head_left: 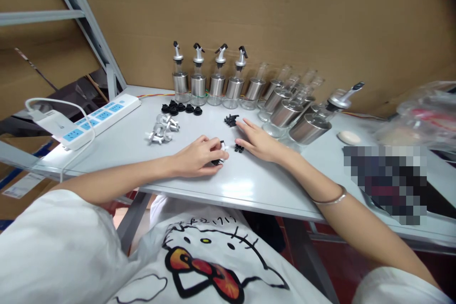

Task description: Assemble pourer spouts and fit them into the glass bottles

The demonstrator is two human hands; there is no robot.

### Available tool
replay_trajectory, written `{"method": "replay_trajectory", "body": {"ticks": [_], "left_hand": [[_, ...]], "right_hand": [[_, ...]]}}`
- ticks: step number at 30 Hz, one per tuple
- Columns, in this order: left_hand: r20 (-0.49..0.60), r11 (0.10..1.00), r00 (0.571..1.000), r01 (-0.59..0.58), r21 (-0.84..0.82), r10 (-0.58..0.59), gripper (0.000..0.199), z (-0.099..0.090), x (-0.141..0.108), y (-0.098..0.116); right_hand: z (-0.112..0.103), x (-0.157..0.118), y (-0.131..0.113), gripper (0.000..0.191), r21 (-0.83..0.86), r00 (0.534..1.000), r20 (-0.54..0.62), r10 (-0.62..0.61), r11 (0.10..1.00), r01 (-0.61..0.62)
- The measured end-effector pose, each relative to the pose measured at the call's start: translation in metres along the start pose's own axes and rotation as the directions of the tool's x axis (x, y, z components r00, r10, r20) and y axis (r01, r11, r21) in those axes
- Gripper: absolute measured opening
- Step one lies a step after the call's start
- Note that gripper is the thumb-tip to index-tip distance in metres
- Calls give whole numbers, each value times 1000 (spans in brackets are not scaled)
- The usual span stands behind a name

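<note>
My left hand (199, 156) is closed at the middle of the table, fingers curled round a small white-and-black pourer spout piece (223, 146); the fingers partly cover it. With its fingers stretched out, my right hand (261, 140) lies low over the table. Its fingertips are close to a small heap of black levers (231, 120) and a cluster of tiny black parts (239, 148). Left of my hands sits a pile of silvery spout pieces (162, 130). Several black stoppers (181, 108) are grouped behind that pile.
Along the back stand glass bottles with steel sleeves, some fitted with pourers (198, 76), others bare-necked (255, 88). One bottle with a pourer (313, 123) leans at right. A power strip (103, 121) lies left; a white oval object (349, 137) and plastic bags (420, 114) are right.
</note>
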State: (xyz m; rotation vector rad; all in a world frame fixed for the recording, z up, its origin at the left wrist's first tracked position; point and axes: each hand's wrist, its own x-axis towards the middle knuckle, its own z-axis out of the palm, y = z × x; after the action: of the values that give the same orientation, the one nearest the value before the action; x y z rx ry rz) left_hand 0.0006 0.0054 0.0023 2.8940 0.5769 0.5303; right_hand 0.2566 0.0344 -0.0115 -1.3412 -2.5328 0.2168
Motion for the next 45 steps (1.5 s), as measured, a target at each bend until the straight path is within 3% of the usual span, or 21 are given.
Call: {"method": "replay_trajectory", "body": {"ticks": [4,8,13,27,33,35,39,41,45], "left_hand": [[-5,1000,1000,-20,13,20,24,2,-1,0],[-16,1000,1000,-18,-7,18,23,1,0,0],[-30,1000,999,-22,3,22,23,1,-1,0],[-67,998,996,-51,28,53,33,6,-2,-4],[-170,999,984,-49,11,50,33,9,-4,-6],[-193,999,981,-35,-29,28,31,9,-4,-6],[-181,995,983,-8,-100,-10,29,6,-3,-3],[-164,994,986,-2,-108,-15,29,6,-3,-3],[-169,996,986,-10,-85,-4,35,9,-3,-5]], "right_hand": [[0,15,3,50,-56,998,-56,-30,998,26],[-11,40,3,39,-223,992,-127,-19,975,-10],[-20,61,4,26,-367,996,-85,-11,930,-21],[-10,68,13,11,-326,994,-101,-44,945,9],[-19,60,12,12,-288,983,-166,-78,957,27],[-23,50,8,11,-221,955,-272,-119,973,59],[-27,20,-9,24,-87,817,-548,-180,984,158],[-26,7,-20,30,-121,777,-588,-225,974,191],[-22,-8,-37,15,-179,705,-597,-382,921,347]]}}
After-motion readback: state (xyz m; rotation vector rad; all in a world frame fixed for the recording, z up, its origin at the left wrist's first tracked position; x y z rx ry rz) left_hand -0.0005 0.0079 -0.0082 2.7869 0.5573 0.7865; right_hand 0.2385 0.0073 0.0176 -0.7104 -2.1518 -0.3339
